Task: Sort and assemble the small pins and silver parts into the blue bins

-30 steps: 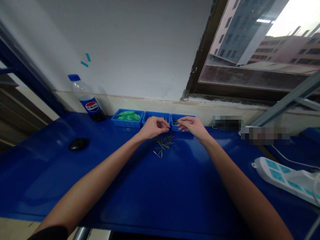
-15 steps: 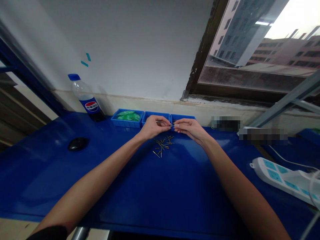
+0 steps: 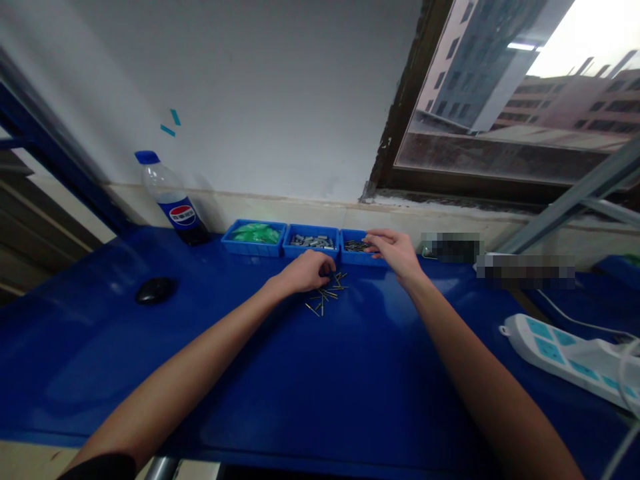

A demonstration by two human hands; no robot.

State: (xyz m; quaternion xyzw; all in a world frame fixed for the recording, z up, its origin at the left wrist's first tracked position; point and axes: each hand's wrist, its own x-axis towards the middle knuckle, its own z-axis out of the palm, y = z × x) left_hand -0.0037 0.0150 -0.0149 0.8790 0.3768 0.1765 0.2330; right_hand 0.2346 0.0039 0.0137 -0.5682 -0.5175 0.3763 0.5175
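My left hand (image 3: 307, 271) is just over the left part of a pile of thin metal pins (image 3: 327, 293), some brass-coloured, on the blue table. Its fingers curl downward with a gap to the thumb, and nothing shows between them. My right hand (image 3: 395, 250) reaches over the right blue bin (image 3: 363, 258), fingers stretched apart at the dark slim metal parts (image 3: 354, 246) in it. The middle blue bin (image 3: 311, 253) holds short grey metal pieces (image 3: 313, 241). Green plastic packets (image 3: 256, 233) fill the left blue bin (image 3: 254, 249).
A cola bottle (image 3: 175, 200) stands by the wall at the back left. A black computer mouse (image 3: 154, 290) lies in front of it. On the right rest a white power strip (image 3: 565, 353) and its cable. Behind the bins are the wall and a window (image 3: 500, 120).
My hands were together above the pile, holding a small thin metal piece. They have parted: the left came down to the pile, the right moved right to the right bin.
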